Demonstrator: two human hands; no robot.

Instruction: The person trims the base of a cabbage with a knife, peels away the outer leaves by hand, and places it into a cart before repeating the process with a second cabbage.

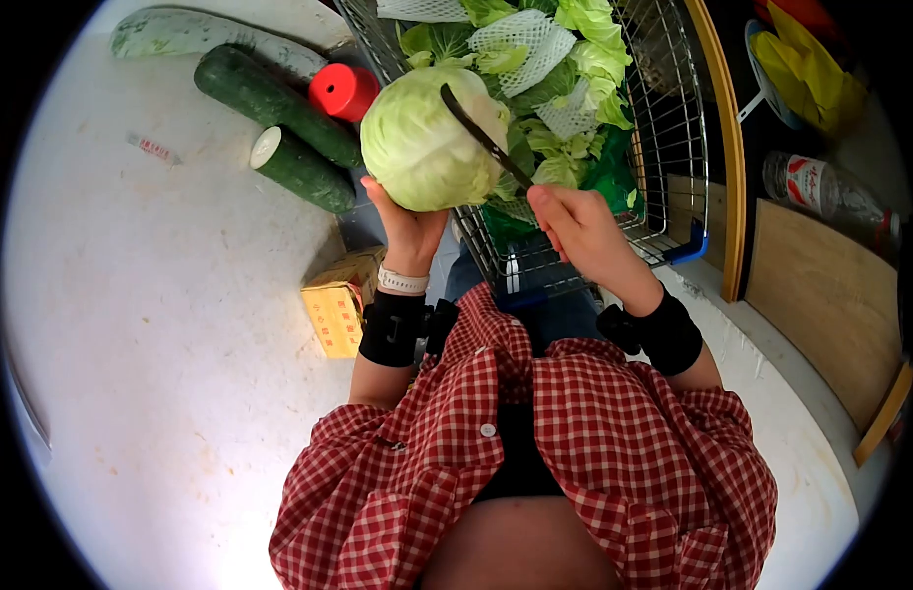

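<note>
At upper centre the left hand (405,228) cups a dense, probably heavy cabbage (427,147) from below, while the right hand (578,228), fingers closed, grips a knife (484,138) seemingly cutting it.

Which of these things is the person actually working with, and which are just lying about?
In use:
- cabbage, held up by the left hand
- knife, gripped in the right hand, blade against the cabbage

Lying about:
- wire basket of leafy greens
- two dark green gourds on the floor
- red cup
- yellow box
- bottle
</note>
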